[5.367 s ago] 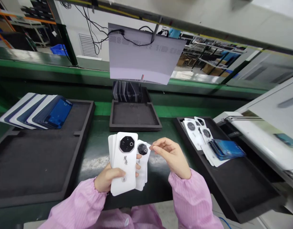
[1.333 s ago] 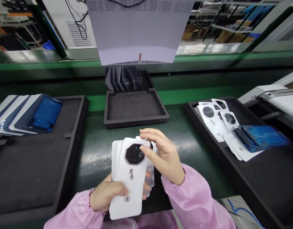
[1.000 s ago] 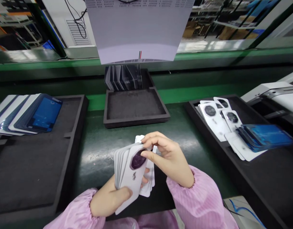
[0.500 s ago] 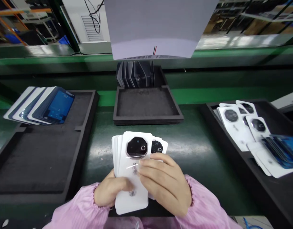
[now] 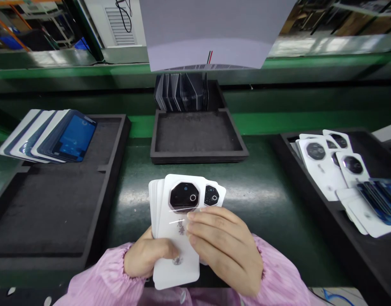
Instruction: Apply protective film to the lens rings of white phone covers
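As hands (image 5: 150,255) (image 5: 227,248) partly hide white panels (image 5: 174,231), trays left (image 5: 61,216), ahead (image 5: 198,134), right (image 5: 329,214)

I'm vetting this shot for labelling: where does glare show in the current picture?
Head view: thin white streaks on the front white panel; head view: a pale sheen on the green table, either side of that panel.

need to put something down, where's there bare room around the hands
The near compartments of the black rectangular middle tray and left tray look bare, as does the dark-green bench between the right hand and black right tray. Crowded: their far compartments, holding thin dark panels and leaning blue-and-white panels; and the right tray, where white phone-shaped panels overlap.
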The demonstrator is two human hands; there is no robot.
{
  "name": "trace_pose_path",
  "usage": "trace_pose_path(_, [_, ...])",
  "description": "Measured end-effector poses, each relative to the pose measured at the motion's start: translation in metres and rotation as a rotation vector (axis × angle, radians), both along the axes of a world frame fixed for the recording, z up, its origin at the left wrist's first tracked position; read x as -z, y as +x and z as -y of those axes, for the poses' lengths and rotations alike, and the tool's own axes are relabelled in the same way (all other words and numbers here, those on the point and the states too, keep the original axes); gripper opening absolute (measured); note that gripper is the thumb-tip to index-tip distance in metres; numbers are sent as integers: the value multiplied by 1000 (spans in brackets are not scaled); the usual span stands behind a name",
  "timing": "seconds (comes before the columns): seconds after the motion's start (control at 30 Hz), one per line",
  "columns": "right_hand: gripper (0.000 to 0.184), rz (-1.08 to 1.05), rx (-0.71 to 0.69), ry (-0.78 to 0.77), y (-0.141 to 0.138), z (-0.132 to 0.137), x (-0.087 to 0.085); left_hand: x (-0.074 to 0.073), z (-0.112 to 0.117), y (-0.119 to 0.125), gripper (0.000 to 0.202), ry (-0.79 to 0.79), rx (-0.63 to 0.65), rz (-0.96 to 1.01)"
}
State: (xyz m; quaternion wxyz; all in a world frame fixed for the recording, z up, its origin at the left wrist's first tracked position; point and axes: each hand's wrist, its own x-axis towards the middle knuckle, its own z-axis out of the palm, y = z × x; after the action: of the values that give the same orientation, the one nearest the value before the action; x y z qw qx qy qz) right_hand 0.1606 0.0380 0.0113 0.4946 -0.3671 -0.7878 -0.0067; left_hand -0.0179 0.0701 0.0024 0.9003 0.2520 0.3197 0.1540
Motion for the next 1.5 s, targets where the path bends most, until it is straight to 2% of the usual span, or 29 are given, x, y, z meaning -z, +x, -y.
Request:
trace_pose_path(0.17, [21, -20, -15, -3, 4, -5, -5, -12, -3, 5, 44, 1, 50, 51])
trace_pose_path(0.27, [25, -53, 110, -17, 4, -8, -5, -14, -4, 5, 36, 24, 69, 54])
trace_pose_path(0.33, [47, -97, 237, -155, 5, -11, -4, -14, -3, 5, 33, 50, 104, 45])
trace_pose_path(0.37, [56, -122, 267, -273, 6, -12, -4, -14, -2, 6, 34, 55, 130, 41])
trace_pose_path(0.4, [57, -156, 263, -401, 7, -13, -4, -14, -2, 7, 38, 53, 154, 39])
trace_pose_path(0.47, [39, -246, 218, -614, 13, -15, -5, -14, -1, 10, 45, 29, 183, 44])
trace_pose_path(0.53, [20, -407, 280, -689, 26, -18, -6, -16, -1, 13, 50, -1, 182, 71])
trace_pose_path(0.57, [17, -538, 375, -672, 35, -19, -6, -17, -1, 13, 51, -12, 181, 89])
trace_pose_path(0.63, [16, -866, 584, -514, 60, -21, -4, -20, -3, 13, 50, -36, 179, 135])
trace_pose_path(0.67, [15, -1029, 633, -408, 73, -21, -3, -22, -4, 12, 50, -47, 182, 157])
trace_pose_path(0.7, [15, -1151, 636, -293, 86, -22, -1, -23, -6, 10, 52, -59, 185, 177])
trace_pose_path(0.73, [17, -1210, 612, -246, 97, -22, 2, -24, -7, 8, 53, -68, 187, 196])
trace_pose_path(0.77, [18, -1192, 589, -295, 104, -23, 5, -24, -8, 5, 55, -71, 180, 219])
trace_pose_path(0.83, [20, -979, 567, -567, 107, -26, 13, -22, -9, 0, 59, -53, 146, 260])
trace_pose_path(0.9, [21, -665, 493, -851, 93, -31, 22, -20, -9, -4, 60, -31, 101, 273])
trace_pose_path(0.93, [19, -522, 440, -924, 82, -34, 26, -19, -9, -5, 60, -25, 84, 265])
trace_pose_path(1.0, [13, -243, 388, -915, 59, -39, 33, -19, -8, -6, 59, -27, 80, 235])
trace_pose_path(1.07, [14, -71, 467, -747, 41, -42, 34, -19, -7, -3, 57, -26, 97, 196])
trace_pose_path(1.13, [16, -111, 566, -523, 33, -39, 30, -18, -7, 0, 54, 3, 98, 151])
trace_pose_path(1.2, [14, -284, 509, -409, 31, -33, 21, -17, -7, 4, 52, 46, 86, 96])
trace_pose_path(1.27, [10, -437, 312, -457, 30, -26, 12, -16, -6, 7, 51, 89, 106, 29])
trace_pose_path(1.33, [11, -492, 150, -577, 27, -22, 6, -15, -4, 8, 51, 126, 157, -45])
trace_pose_path(1.5, [10, -550, 90, -707, 24, -24, 2, -16, -3, 9, 42, 316, 274, -246])
